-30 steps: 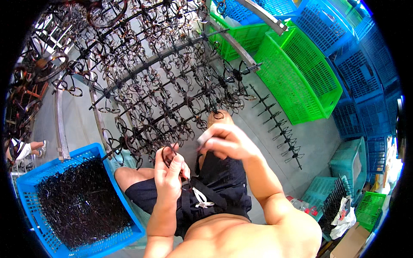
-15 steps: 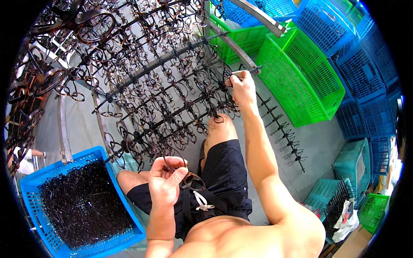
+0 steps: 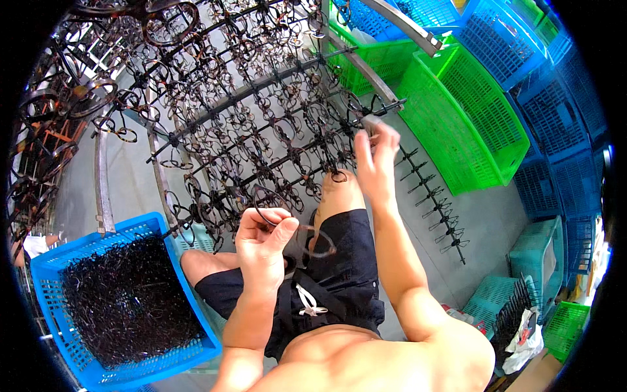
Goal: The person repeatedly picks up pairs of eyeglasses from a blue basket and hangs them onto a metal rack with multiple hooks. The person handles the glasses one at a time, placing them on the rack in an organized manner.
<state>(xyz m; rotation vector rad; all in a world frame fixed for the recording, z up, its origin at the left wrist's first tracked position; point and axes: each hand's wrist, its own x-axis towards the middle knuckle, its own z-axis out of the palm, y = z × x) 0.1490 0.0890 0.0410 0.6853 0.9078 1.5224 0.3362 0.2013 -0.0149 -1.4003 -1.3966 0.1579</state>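
My left hand (image 3: 264,238) pinches a dark eyeglass frame (image 3: 318,240) between thumb and fingers. Its rims are slightly blurred, held over my lap. Beyond my knee, my right hand (image 3: 377,147) is raised beside the near right end of a rack (image 3: 287,160) hung with rows of similar frames. Its fingers are apart and blurred by motion; a pale grey patch shows at the fingertips, too smeared to name. Below that hand, a thin black rod (image 3: 434,199) with paired wire prongs slants toward the lower right and carries no frames.
At lower left, a blue basket (image 3: 157,225) holds a heap of thin dark pieces. A green crate (image 3: 450,157) stands right of the rack, with blue crates (image 3: 548,124) stacked beyond. Metal bars (image 3: 102,183) support the rack. Teal baskets (image 3: 490,300) sit at lower right.
My left hand has lifted the eyeglass frame up and to the right. My right hand has drawn back slightly from the rack's end, and its fingers have spread.
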